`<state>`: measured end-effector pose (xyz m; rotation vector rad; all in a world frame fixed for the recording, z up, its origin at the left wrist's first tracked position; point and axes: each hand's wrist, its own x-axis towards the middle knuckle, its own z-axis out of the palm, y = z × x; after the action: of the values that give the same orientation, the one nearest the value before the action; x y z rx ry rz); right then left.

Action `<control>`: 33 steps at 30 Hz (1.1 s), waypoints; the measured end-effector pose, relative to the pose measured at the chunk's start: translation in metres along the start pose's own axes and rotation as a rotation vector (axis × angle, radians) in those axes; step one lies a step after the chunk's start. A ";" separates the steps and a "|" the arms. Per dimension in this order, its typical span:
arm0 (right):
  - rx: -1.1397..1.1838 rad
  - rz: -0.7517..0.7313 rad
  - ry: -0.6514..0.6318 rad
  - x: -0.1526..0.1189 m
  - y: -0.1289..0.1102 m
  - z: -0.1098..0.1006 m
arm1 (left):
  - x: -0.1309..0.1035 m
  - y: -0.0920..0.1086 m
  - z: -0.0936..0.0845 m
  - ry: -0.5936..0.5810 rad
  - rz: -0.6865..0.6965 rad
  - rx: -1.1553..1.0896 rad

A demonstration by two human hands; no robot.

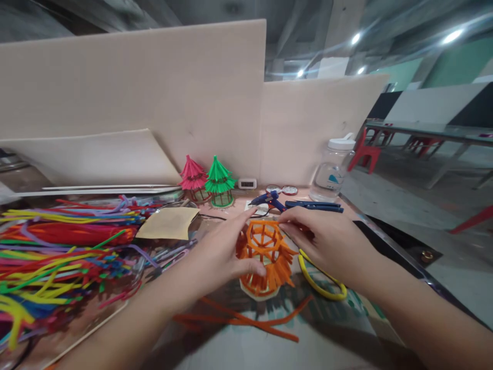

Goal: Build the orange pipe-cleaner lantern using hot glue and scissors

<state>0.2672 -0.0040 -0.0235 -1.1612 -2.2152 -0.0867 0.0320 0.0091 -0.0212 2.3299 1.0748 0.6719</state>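
Observation:
An orange pipe-cleaner structure [269, 275] stands on a pale base in the middle of the table, with an open ring frame on top and fringed strips around its side. My left hand [233, 246] is curved round its left side, thumb across the front, fingers partly hidden behind. At the upper right rim, my right hand [314, 234] has thumb and fingers pinched together; whatever lies between them is too small to make out. Loose orange strips [265, 325] lie in front. Yellow-handled scissors [321, 290] rest under and beside my right hand.
Colourful pipe cleaners [65, 252] are heaped at left, near a yellowish card [168, 223]. Behind stand a pink model [193, 177], a green model [221, 180], a small digital display [247, 183], a blue glue gun [267, 199], dark blue pliers [314, 206] and a bottle [329, 172].

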 end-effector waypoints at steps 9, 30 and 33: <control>0.084 -0.011 -0.052 0.002 -0.004 0.000 | -0.001 -0.001 -0.028 0.220 0.099 0.168; -0.005 0.010 -0.211 0.004 -0.002 -0.012 | 0.006 -0.015 -0.015 0.142 0.136 0.337; -0.043 -0.002 -0.216 0.004 -0.002 -0.016 | 0.005 -0.017 -0.015 0.136 0.152 0.349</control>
<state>0.2719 -0.0081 -0.0082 -1.2418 -2.4128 -0.0097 0.0168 0.0260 -0.0190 2.7194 1.1607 0.7597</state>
